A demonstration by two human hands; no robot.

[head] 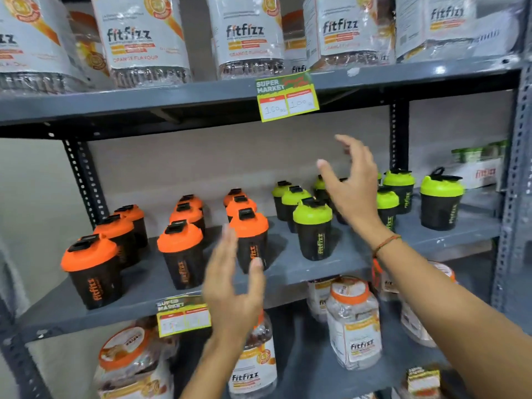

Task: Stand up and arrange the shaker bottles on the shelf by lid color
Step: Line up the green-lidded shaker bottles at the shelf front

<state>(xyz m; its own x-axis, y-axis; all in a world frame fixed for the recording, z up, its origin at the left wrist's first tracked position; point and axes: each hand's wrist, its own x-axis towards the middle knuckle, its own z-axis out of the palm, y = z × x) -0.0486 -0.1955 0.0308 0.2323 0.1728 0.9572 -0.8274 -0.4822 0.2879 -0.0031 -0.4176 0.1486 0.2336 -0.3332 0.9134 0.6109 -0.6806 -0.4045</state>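
On the grey middle shelf (290,263) black shaker bottles stand upright in rows. Several with orange lids (180,236) fill the left half, the nearest at the far left (89,250). Several with green lids (312,214) fill the right half, out to the last one (442,187) at the right. My left hand (233,286) is open, fingers spread, in front of the front orange-lidded bottle (250,226), not gripping it. My right hand (352,182) is open and raised before the green-lidded group, hiding some of them. Neither hand holds anything.
Large Fitfizz jars (244,33) line the top shelf and smaller jars (355,323) the bottom one. Supermarket price tags (286,95) hang on the shelf edges. A perforated upright (515,168) bounds the right side; a box of green cans (478,165) sits beyond.
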